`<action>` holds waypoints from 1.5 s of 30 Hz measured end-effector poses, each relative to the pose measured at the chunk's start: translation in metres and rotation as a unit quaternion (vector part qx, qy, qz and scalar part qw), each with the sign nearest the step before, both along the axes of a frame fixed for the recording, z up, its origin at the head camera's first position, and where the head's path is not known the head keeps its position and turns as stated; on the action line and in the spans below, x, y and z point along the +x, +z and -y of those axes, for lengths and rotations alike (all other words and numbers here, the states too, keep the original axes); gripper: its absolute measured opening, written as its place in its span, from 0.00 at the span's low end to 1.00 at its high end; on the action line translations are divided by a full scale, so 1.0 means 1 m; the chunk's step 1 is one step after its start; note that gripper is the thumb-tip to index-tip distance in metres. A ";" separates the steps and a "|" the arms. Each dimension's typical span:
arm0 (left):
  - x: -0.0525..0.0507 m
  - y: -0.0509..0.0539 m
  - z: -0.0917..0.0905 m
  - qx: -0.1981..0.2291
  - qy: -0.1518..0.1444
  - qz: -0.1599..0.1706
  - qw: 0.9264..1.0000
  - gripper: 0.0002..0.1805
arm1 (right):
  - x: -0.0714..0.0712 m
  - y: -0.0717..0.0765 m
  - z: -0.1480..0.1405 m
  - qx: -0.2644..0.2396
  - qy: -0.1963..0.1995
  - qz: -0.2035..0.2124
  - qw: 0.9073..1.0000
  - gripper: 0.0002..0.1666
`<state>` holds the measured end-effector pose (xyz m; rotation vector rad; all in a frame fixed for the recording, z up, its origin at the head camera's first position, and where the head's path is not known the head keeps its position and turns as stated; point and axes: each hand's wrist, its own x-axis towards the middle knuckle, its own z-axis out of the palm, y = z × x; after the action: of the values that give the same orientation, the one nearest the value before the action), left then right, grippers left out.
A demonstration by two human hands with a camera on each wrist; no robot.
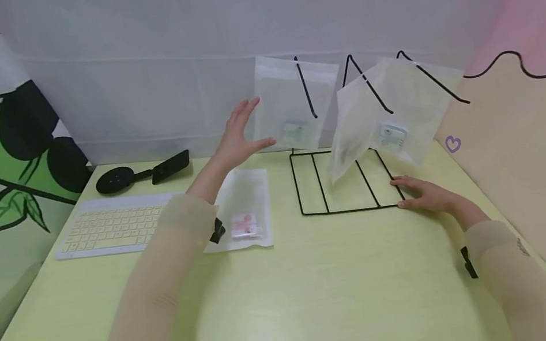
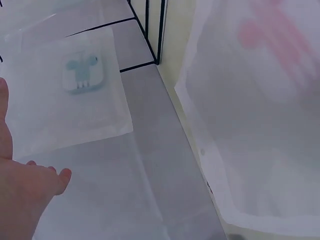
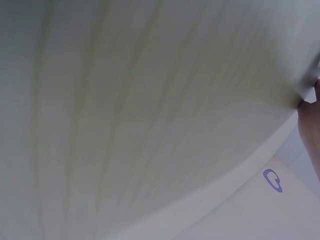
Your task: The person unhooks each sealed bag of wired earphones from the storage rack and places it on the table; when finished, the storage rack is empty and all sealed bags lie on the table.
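A black wire rack (image 1: 344, 212) with hooks stands at the back of the table. From its left hook hangs a translucent white bag (image 1: 289, 98) with a small teal-patterned item inside. My left hand (image 1: 239, 137) is raised beside that bag, fingers spread and thumb overlapping its edge; contact is unclear. In the left wrist view, this hand (image 2: 25, 185) appears near the bag (image 2: 80, 117). Further right, translucent bags (image 1: 380, 114) overlap on the other hooks, another teal-patterned item showing through. My right hand (image 1: 425, 195) grips the rack's front right base corner with thumb and fingers.
Left of the rack lies another white bag (image 1: 253, 196) with a pink item inside, partly behind my left forearm. A white keyboard (image 1: 113, 225) lies further left. Behind it are a black round-headed utensil (image 1: 115, 181) and a black flat piece (image 1: 171, 166). A wall borders the right edge.
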<state>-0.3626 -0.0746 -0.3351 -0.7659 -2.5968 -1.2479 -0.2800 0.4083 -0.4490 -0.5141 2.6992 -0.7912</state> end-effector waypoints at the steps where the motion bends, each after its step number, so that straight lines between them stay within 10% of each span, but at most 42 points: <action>1: -0.004 0.001 -0.002 0.005 -0.005 0.000 1.000 0.52 | -0.001 0.000 0.000 -0.002 0.001 0.000 1.000 0.43; 17: -0.025 0.009 -0.016 0.036 -0.033 0.023 0.999 0.50 | -0.001 0.001 0.001 0.000 0.000 0.000 1.000 0.43; 38: -0.003 -0.003 -0.052 -0.008 0.008 -0.195 0.981 0.45 | -0.003 -0.002 -0.001 -0.008 -0.004 0.006 1.000 0.43; 45: 0.003 -0.007 -0.057 0.023 0.006 -0.221 0.975 0.42 | -0.002 -0.003 0.000 -0.008 -0.004 0.000 1.000 0.43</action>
<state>-0.3596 -0.0178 -0.3424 -0.8991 -2.2036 -0.9918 -0.2823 0.4082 -0.4519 -0.5077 2.6994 -0.8145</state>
